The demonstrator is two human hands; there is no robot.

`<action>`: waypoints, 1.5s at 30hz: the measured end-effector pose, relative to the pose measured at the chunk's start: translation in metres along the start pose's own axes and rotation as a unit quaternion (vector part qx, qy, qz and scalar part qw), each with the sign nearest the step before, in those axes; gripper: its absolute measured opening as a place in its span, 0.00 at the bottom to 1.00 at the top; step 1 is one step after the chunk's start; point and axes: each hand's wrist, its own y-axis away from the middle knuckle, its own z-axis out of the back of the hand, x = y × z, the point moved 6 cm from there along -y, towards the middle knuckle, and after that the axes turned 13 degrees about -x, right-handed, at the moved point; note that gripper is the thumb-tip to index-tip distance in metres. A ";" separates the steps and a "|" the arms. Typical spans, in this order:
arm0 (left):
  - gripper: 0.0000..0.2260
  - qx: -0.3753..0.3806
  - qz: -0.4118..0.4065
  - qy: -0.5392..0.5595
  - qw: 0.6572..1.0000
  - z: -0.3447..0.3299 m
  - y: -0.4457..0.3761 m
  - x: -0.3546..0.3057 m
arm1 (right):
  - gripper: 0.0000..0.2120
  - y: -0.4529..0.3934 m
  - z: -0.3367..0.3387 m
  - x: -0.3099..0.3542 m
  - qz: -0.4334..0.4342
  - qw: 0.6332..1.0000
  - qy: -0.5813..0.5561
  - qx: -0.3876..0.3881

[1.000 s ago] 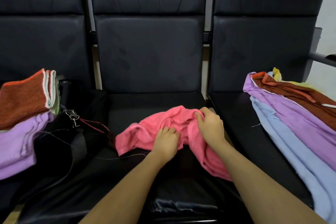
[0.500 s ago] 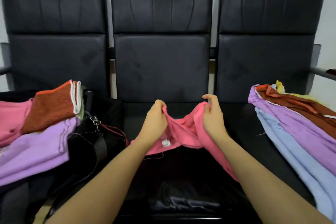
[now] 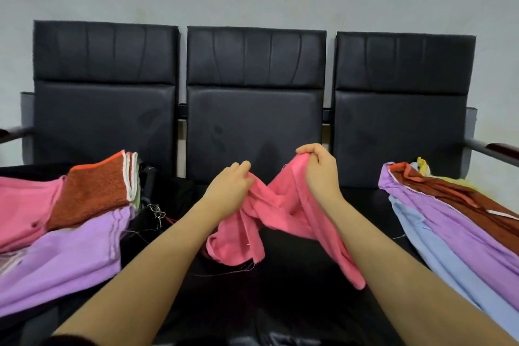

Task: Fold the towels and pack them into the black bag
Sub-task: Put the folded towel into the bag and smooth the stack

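Both hands, left hand (image 3: 229,187) and right hand (image 3: 318,170), pinch the twisted pink towel (image 3: 276,213) above the bench (image 3: 295,284); spreading it now risks a crooked fold.

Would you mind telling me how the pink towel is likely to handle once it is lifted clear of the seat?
Probably floppy: the pink towel sags between the left hand and right hand. Likely light, since pinched edges carry it. Its loose ends may drag.

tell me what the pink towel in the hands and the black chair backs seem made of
Pink towel: soft matte woven cloth, likely cotton or microfibre; it droops limply and shows loose threads at its edge. Black chair backs: smooth leather or leatherette with a faint sheen, stitched panel lines and creases; which of the two cannot be told.
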 end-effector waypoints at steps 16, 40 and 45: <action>0.13 -0.135 0.388 0.194 0.891 0.004 -0.003 0.039 | 0.17 0.010 -0.005 -0.054 0.145 0.877 0.438 0.136; 0.17 -0.053 0.246 0.367 0.895 -0.005 -0.019 -0.040 | 0.14 0.012 -0.002 -0.009 0.050 0.988 -0.061 0.130; 0.06 -0.089 0.260 0.372 0.886 0.000 -0.024 -0.032 | 0.09 0.012 0.007 -0.007 0.060 0.991 -0.001 0.117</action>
